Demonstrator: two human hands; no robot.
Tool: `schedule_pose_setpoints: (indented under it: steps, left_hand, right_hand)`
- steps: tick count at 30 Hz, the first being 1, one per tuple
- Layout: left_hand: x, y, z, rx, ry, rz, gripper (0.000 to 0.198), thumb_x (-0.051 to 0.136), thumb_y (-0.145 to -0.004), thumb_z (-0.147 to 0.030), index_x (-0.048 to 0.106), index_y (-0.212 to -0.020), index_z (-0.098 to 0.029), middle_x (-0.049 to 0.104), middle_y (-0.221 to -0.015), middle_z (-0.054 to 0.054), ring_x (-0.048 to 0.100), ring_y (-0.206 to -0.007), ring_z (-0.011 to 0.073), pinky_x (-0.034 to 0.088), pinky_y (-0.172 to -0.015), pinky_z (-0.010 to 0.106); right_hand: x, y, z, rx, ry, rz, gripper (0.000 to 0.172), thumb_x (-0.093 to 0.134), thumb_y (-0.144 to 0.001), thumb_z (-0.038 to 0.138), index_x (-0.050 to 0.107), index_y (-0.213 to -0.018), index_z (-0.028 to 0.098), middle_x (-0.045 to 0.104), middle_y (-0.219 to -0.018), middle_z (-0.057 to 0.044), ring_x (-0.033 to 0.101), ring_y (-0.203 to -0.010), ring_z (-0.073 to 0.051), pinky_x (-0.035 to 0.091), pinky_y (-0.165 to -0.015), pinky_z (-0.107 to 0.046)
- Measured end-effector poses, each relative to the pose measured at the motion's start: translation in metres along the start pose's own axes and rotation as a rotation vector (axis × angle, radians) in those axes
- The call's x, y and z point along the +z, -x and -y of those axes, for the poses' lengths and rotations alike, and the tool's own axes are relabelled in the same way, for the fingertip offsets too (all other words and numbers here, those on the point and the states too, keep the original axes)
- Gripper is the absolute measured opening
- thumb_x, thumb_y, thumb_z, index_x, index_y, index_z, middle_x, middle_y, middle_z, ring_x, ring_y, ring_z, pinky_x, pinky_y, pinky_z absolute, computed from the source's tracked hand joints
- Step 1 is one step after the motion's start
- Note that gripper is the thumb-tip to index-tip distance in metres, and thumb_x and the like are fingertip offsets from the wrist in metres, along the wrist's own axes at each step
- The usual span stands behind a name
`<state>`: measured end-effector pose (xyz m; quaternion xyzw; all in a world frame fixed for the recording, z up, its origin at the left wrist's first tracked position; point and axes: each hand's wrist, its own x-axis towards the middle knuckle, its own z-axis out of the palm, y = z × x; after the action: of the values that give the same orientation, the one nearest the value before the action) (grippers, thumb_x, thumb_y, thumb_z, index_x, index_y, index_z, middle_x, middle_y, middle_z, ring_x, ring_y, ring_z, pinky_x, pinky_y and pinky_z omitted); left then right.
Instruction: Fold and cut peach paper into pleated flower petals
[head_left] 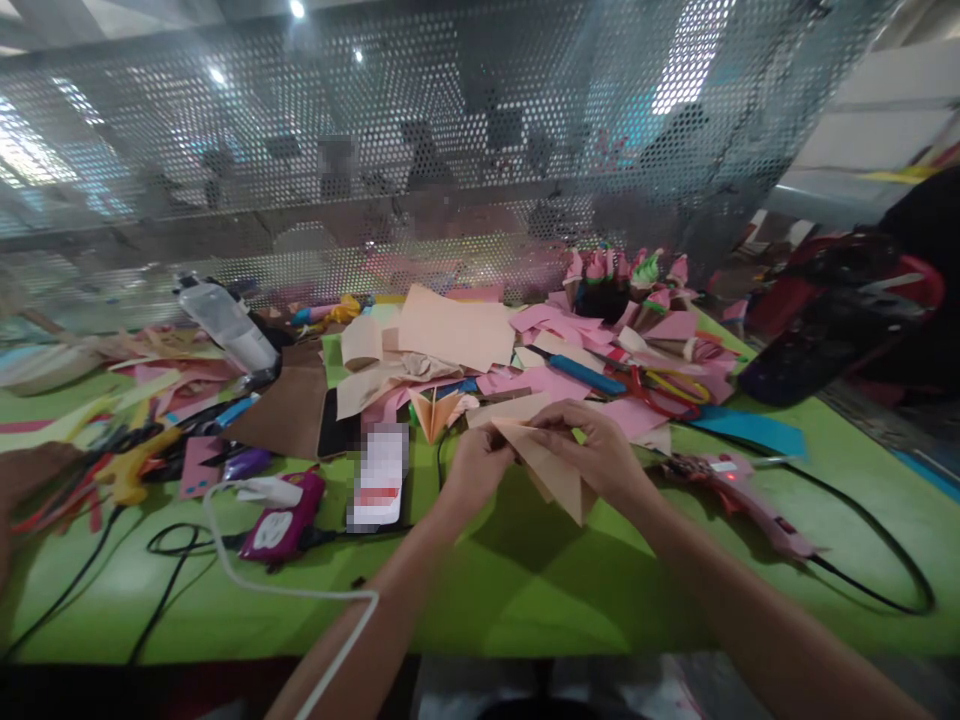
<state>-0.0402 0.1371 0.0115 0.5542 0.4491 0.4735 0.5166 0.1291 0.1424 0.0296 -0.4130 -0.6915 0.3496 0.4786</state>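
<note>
Forearms (pixel 403 583) stretch in over the green tabletop (pixel 510 610), the folded tan paper (pixel 556 482) angling down below the grip, left hand (pixel 480 462) and right hand (pixel 601 452) pinching its upper part closed-fingered, probably so the fold lies tight, glue gun (pixel 757 500) off to the right, perhaps for easy reach, paper sheets (pixel 457 330) heaped beyond

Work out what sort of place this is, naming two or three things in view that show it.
Probably a craft workshop: the green table holds a heap of coloured paper scraps and a pink glue gun, and someone is handling a peach sheet there.
</note>
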Motion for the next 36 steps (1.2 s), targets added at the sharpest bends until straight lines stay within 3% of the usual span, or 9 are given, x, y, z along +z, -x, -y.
schedule_pose_setpoints:
  steps: [8,23,29,33,36]
  left_hand:
    - [0.004,0.004,-0.004,0.034,-0.036,0.045,0.021,0.064,-0.078,-0.03,0.073,-0.081,-0.011,0.072,-0.08,0.007,0.063,-0.074,0.0179,0.05,-0.071,0.028]
    - [0.003,0.007,-0.014,0.018,-0.002,0.099,0.018,0.058,-0.08,-0.023,0.072,-0.084,-0.014,0.073,-0.085,0.006,0.064,-0.083,0.0202,0.05,-0.081,0.032]
    - [0.0,0.007,-0.012,0.003,0.023,0.109,0.026,0.052,-0.085,-0.026,0.073,-0.091,-0.014,0.073,-0.092,0.007,0.064,-0.089,0.02,0.05,-0.088,0.032]
    - [-0.002,0.004,-0.008,0.047,-0.071,0.137,0.028,0.049,-0.087,-0.025,0.072,-0.098,-0.015,0.073,-0.095,0.007,0.063,-0.089,0.0207,0.05,-0.088,0.034]
    - [-0.003,0.004,-0.005,0.069,-0.155,0.162,0.028,0.047,-0.088,-0.023,0.071,-0.1,-0.015,0.072,-0.095,0.007,0.062,-0.093,0.0222,0.05,-0.089,0.035]
  right_hand:
    - [0.004,0.0,-0.001,0.035,-0.058,-0.091,0.02,0.072,-0.074,0.038,0.065,-0.067,0.021,0.065,-0.069,-0.003,0.058,-0.065,-0.018,0.045,-0.059,-0.029]
    - [0.005,0.0,-0.002,0.025,-0.059,-0.124,0.02,0.073,-0.072,0.034,0.06,-0.064,0.021,0.061,-0.065,-0.001,0.055,-0.062,-0.016,0.044,-0.056,-0.027]
    - [0.002,-0.001,0.0,0.039,-0.071,-0.086,0.022,0.073,-0.073,0.039,0.062,-0.068,0.021,0.063,-0.069,-0.002,0.057,-0.066,-0.017,0.046,-0.06,-0.028]
    - [0.0,-0.001,0.001,0.04,-0.037,-0.01,0.018,0.068,-0.079,0.04,0.068,-0.077,0.021,0.069,-0.081,-0.005,0.062,-0.077,-0.02,0.048,-0.068,-0.031]
    - [0.001,-0.001,0.0,0.001,-0.028,-0.034,0.018,0.066,-0.082,0.039,0.071,-0.078,0.022,0.07,-0.086,-0.006,0.063,-0.083,-0.021,0.049,-0.073,-0.032]
